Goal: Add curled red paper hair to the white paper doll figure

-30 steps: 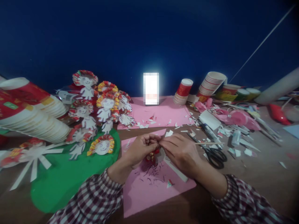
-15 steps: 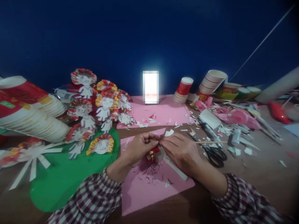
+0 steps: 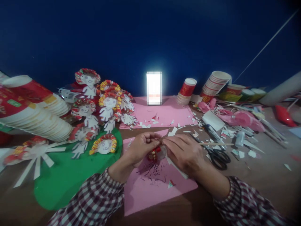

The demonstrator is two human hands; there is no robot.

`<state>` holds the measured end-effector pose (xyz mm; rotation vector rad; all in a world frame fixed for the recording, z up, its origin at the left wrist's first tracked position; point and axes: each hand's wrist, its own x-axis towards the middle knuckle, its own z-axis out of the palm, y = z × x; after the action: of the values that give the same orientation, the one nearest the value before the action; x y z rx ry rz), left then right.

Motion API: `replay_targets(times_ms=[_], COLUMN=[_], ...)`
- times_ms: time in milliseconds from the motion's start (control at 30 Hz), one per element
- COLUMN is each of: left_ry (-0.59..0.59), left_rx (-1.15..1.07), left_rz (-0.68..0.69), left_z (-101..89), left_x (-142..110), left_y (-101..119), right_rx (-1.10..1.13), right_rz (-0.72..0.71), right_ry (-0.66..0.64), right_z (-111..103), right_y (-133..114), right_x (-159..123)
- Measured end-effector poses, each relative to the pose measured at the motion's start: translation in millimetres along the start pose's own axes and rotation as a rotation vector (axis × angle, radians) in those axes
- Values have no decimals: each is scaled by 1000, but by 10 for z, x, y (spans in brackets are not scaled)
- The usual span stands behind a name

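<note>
My left hand point(image 3: 143, 149) is closed, thumb against fingers, on a red and gold cut paper piece point(image 3: 154, 155) that hangs below the fingertips. My right hand point(image 3: 185, 153) meets it from the other side, its fingers closed round a thin wooden stick point(image 3: 218, 144) whose long end sticks out to the right. The fingertips hide where stick and paper meet. Under both hands lies a pink sheet point(image 3: 141, 197) strewn with dark thin shreds and a small triangular scrap point(image 3: 171, 184).
Black scissors point(image 3: 221, 158), a marker point(image 3: 215, 136) and many paper scraps lie right. On the left are a green sheet point(image 3: 61, 185), paper dolls point(image 3: 109, 108) with curled hair and stacked paper cups point(image 3: 44, 122). More cups point(image 3: 188, 88) stand behind, near a bright blurred screen point(image 3: 154, 88).
The whole view has shifted slightly to the right. My right hand has turned a little at the fingertips, and the stick's free end reaches slightly farther right.
</note>
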<state>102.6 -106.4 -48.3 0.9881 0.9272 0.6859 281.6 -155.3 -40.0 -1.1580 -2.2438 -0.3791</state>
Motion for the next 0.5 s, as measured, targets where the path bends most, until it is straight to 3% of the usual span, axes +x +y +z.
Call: replay_targets(times_ms=[500], left_ry=[16], left_rx=[-11], left_rz=[14], left_z=[-18], left_x=[-9], left_y=[14], right_rx=[-28], right_rz=[-15], right_ry=[-37], right_z=[-25], right_y=[26], right_x=[-7])
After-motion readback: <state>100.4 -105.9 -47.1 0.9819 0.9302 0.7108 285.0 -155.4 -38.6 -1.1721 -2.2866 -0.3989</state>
